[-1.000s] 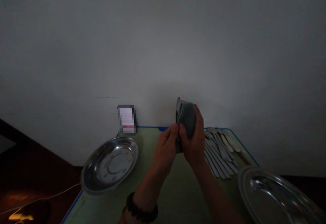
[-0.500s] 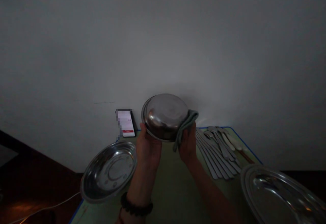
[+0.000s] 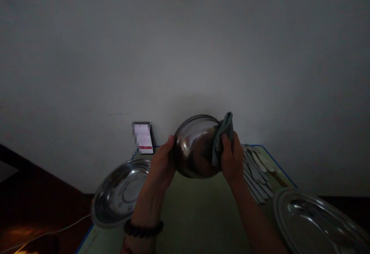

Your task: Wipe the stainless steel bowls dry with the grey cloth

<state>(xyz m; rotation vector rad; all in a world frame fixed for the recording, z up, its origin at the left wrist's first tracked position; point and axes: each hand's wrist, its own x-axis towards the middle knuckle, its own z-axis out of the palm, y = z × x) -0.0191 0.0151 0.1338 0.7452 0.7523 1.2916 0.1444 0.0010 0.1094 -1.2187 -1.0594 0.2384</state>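
Observation:
I hold a round steel bowl [image 3: 194, 146] up over the green table [image 3: 190, 211], tilted so its hollow faces me. My left hand [image 3: 160, 165] grips the bowl's left rim, fingers curled round the edge. My right hand [image 3: 231, 157] clutches a grey-green cloth [image 3: 224, 134] and presses it against the bowl's right rim and inner side. A dark bead bracelet [image 3: 143, 229] sits on my left wrist.
A steel dish [image 3: 121, 192] lies at the table's left edge and a larger steel tray [image 3: 315, 219] at the right front. Several spoons and knives [image 3: 257, 169] lie in a row at the back right. A phone [image 3: 143, 138] leans on the wall. A white cable [image 3: 43, 234] runs across the dark floor.
The bowl has been turned from showing its underside to showing its hollow. It shifted a little right and lower, and the cloth moved up onto the right rim.

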